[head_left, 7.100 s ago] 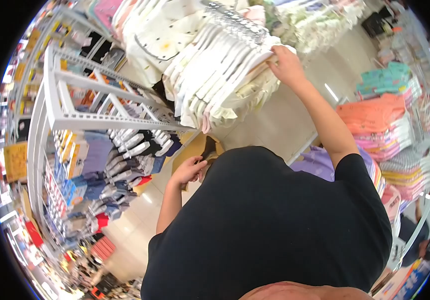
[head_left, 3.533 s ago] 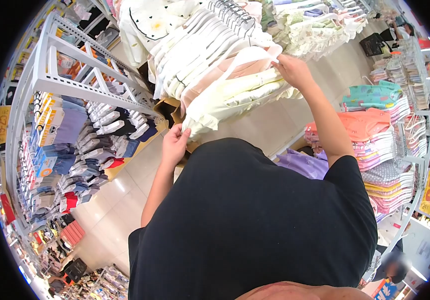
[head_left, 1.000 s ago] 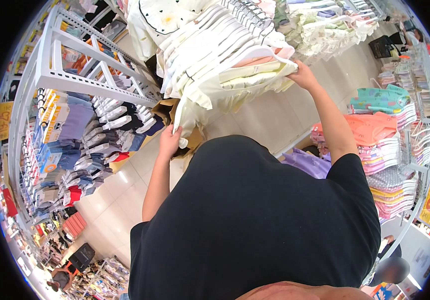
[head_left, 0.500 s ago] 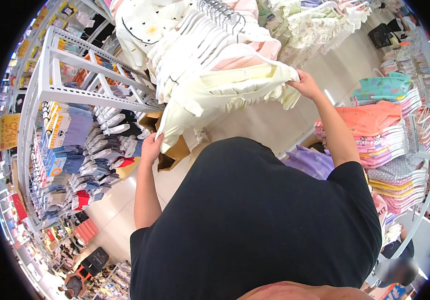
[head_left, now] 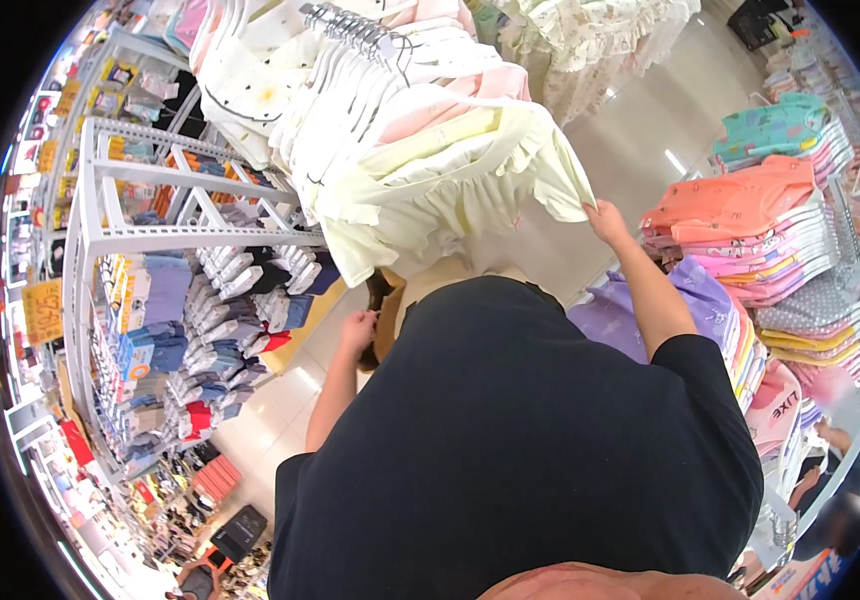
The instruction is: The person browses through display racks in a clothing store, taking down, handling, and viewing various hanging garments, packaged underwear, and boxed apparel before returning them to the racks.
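Observation:
A pale yellow garment hangs at the near end of a row of clothes on white hangers. My right hand is closed on its right sleeve edge and stretches it outward. My left hand is below the garment's left sleeve, apart from the cloth, beside a brown cardboard box. The fingers of my left hand are curled; whether anything is between them is too small to tell.
At left stands a white metal rack with hanging packs of clothes. On the right hang orange garments, green ones and a purple garment. A person is at the lower right, another at the lower left.
My left hand has let go of the pale yellow garment's left sleeve and moved down and right. My right hand, still on the right sleeve, has moved lower. The garment hangs more open.

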`<action>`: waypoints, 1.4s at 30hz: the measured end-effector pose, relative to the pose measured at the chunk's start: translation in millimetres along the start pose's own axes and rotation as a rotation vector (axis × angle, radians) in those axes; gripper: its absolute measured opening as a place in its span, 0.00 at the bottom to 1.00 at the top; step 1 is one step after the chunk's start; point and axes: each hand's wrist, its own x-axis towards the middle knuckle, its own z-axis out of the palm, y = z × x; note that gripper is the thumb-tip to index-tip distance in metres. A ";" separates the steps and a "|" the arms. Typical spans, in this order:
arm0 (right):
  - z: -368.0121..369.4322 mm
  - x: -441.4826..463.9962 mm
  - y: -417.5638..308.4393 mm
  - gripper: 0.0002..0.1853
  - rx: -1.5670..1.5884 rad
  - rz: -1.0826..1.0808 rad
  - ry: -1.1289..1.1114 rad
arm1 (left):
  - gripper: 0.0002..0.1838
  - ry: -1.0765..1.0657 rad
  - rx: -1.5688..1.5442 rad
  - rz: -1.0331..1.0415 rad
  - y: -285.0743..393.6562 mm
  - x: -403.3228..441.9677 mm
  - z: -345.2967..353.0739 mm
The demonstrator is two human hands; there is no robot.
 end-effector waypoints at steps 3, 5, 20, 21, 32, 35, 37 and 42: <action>60.1 -6.0 60.3 0.15 0.180 0.070 0.026 | 0.16 -0.183 0.323 -0.074 20.7 -22.1 19.2; 93.3 -30.0 82.5 0.14 0.241 0.191 -0.086 | 0.16 -0.278 0.424 -0.053 25.7 -27.8 32.0; 77.3 -153.4 117.2 0.16 -0.108 0.404 -0.425 | 0.16 -0.454 0.656 0.093 95.1 127.4 83.9; 61.6 -141.1 110.9 0.16 -0.008 0.444 -0.388 | 0.16 -0.459 0.659 0.110 103.9 138.1 88.8; -73.1 36.4 -13.0 0.15 0.266 0.301 -0.090 | 0.17 -0.549 0.647 0.184 171.8 213.5 143.0; -66.6 45.4 -21.3 0.15 0.234 0.294 -0.196 | 0.17 -0.565 0.654 0.177 178.4 214.6 150.3; -61.7 53.7 -15.9 0.18 0.150 0.282 -0.275 | 0.17 -0.571 0.660 0.176 183.7 214.7 154.6; -69.9 69.9 45.5 0.25 -0.181 0.260 -0.380 | 0.17 -0.566 0.654 0.140 187.9 212.1 165.4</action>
